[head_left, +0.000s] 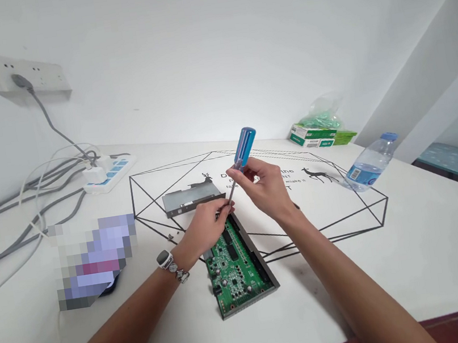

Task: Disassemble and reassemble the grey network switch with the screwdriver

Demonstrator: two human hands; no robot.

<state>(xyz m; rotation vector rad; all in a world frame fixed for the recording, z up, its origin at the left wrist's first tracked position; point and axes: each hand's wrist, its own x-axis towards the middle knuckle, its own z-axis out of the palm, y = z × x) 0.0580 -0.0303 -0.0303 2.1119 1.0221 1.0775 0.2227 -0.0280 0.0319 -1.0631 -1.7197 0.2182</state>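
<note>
Indoor electronics workspace, white table (431,256), wall socket (45,75), power strip (115,174), circuit board (229,274), screwdriver (244,145)

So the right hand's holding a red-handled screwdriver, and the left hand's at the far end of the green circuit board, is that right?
Not quite: in the head view, the screwdriver in the right hand has a blue handle. The left hand is as you say.

Black lettering (295,181) is printed on the white tabletop (439,254), partly hidden; "the", "make it" and the letters "NT" can be read. Print on the water bottle's label (362,175) and green-and-white carton (312,135) is too small to be made out.
</note>
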